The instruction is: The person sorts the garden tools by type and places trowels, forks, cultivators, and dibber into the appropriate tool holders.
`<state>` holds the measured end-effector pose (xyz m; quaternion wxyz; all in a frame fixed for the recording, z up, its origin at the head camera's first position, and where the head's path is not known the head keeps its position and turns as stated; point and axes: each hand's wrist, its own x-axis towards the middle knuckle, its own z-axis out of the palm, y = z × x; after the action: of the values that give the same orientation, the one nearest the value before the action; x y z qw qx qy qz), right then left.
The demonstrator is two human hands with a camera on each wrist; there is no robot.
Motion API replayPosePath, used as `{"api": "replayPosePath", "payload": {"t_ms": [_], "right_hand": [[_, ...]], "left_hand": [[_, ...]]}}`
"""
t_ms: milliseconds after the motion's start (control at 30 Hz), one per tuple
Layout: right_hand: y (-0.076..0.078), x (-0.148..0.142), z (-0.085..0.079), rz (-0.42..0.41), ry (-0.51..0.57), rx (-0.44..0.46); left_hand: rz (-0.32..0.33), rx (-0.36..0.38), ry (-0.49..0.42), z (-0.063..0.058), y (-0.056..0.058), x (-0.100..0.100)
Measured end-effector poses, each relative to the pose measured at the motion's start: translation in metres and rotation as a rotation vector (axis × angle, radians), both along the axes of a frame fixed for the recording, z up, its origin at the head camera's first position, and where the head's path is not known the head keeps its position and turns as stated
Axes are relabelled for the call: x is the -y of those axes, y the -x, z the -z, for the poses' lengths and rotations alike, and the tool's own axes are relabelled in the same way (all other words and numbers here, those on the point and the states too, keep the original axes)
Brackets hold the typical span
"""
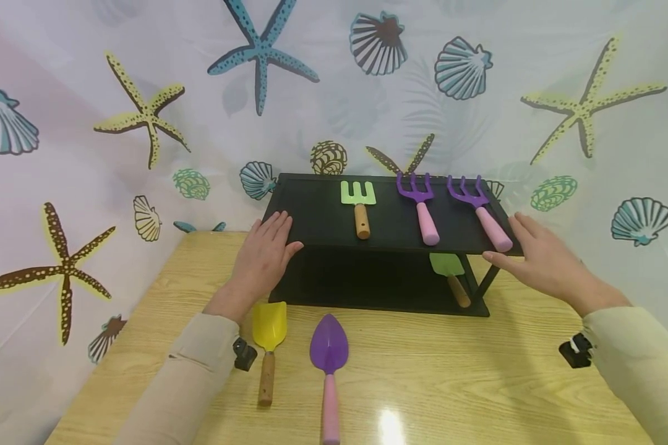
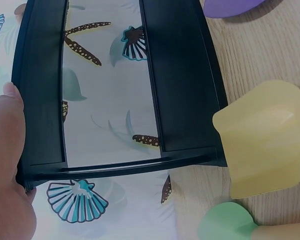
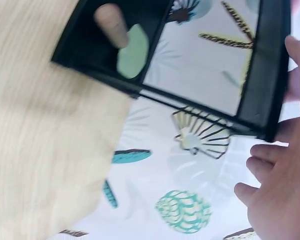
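Observation:
A black two-tier rack (image 1: 317, 216) stands against the patterned cloth. My left hand (image 1: 263, 253) rests at its left front corner, fingers straight along the upper shelf's edge and thumb by the front rim. At the right end, my right hand (image 1: 545, 259) touches the corner with its thumb forward and fingers extended beside the shelf. On top lie a green hand fork (image 1: 359, 207) with a wooden handle and two purple hand forks, one in the middle (image 1: 423, 210) and one at the right (image 1: 484, 213), with pink handles. A green trowel (image 1: 449, 275) lies on the lower shelf.
On the wooden table (image 1: 423, 371), in front of the rack, lie a yellow trowel (image 1: 268, 334) near my left wrist and a purple trowel (image 1: 329, 352) with a pink handle. Cloth printed with starfish and shells (image 1: 334, 93) hangs behind and at the sides.

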<state>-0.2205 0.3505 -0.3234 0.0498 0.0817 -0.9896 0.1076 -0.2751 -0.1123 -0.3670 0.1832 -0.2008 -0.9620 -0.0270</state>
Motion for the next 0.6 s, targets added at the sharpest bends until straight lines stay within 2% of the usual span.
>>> {"api": "replayPosePath", "payload": {"t_ms": [133,367,600], "right_hand": [[0.001,-0.005,0.01,-0.01,0.005,0.024],[0.003,-0.01,0.02,-0.052,0.022,-0.01],[0.006,-0.009,0.026,-0.047,0.024,-0.038]], "left_hand": [[0.006,-0.004,-0.017,0.001,0.0,0.0],[0.013,0.005,0.006,0.0,0.0,0.0],[0.024,0.034,0.008,-0.004,0.0,0.003]]}}
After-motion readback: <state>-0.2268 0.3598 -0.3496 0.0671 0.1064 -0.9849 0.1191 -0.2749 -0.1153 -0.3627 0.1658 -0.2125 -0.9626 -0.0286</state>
